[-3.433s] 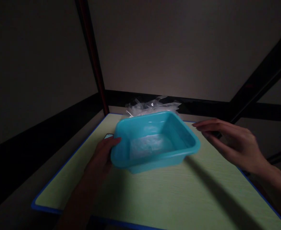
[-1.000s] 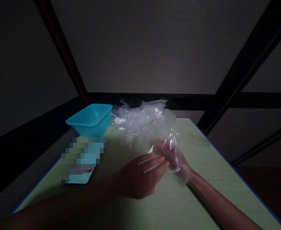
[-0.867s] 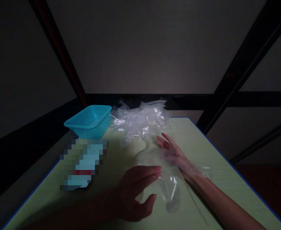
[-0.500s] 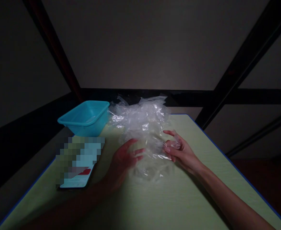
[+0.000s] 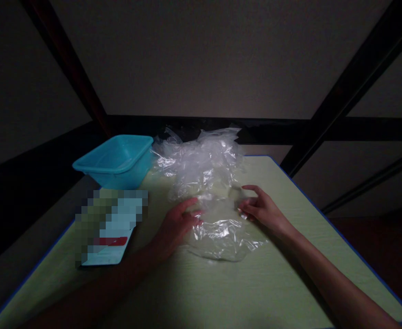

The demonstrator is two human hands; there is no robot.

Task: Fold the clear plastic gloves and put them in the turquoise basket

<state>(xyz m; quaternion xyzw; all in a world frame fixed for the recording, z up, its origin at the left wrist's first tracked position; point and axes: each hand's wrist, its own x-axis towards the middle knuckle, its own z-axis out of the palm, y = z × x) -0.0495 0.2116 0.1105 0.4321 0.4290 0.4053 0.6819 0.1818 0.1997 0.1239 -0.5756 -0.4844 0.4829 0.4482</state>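
A clear plastic bag [image 5: 221,233] lies spread out on the table between my hands, its front edge crinkled and shiny. My right hand [image 5: 262,210] pinches its far right corner between thumb and fingers, with the index finger held out above. At the left side of the bag is my left hand [image 5: 176,226], its fingers apart and stretched over the edge, touching the plastic. Just beyond, a heap of crumpled clear plastic bags [image 5: 204,160] covers the back of the table.
A blue plastic basin [image 5: 118,160] stands at the back left corner of the light green table [image 5: 235,292]. In front of it lies a phone-like flat device [image 5: 111,253] with a lit, partly pixelated screen. A dark wall rises behind the table.
The bag has come down flatter onto the table and spread toward me and to the right. My right hand has shifted slightly right. The view has tilted a little.
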